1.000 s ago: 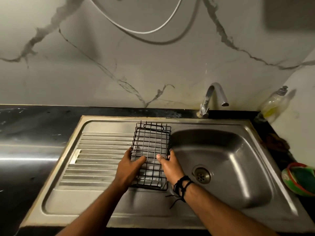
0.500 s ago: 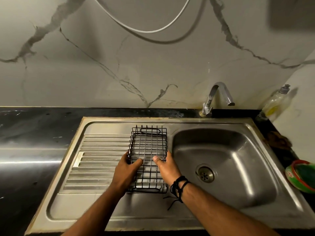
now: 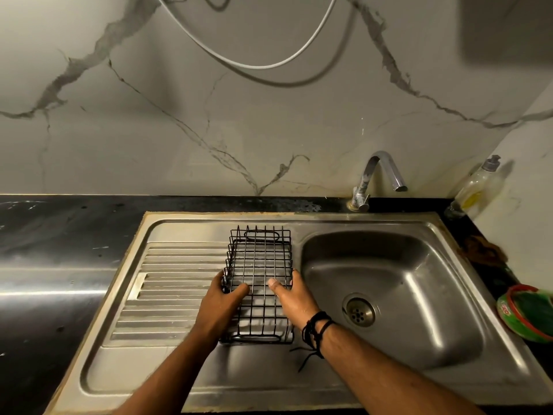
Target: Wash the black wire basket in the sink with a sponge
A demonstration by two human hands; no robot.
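Observation:
The black wire basket (image 3: 259, 265) lies flat on the steel drainboard (image 3: 176, 280), just left of the sink bowl (image 3: 398, 283). My left hand (image 3: 220, 307) grips its left long side, thumb over the wire floor. Gripping the right long side is my right hand (image 3: 294, 298), its thumb resting inside the basket. A black cord band circles my right wrist. No sponge can be made out for sure. The sink bowl holds nothing, and its drain (image 3: 358, 312) is uncovered.
A chrome tap (image 3: 378, 178) stands behind the bowl with no water running. A dish-soap bottle (image 3: 477, 185) leans in the back right corner. A round green tub with a red rim (image 3: 528, 311) sits on the right counter, a brown rag (image 3: 481, 250) behind it. Black countertop (image 3: 57, 265) spreads left.
The basket has come down from a raised tilt to lie flat on the drainboard. Both hands stayed on its sides.

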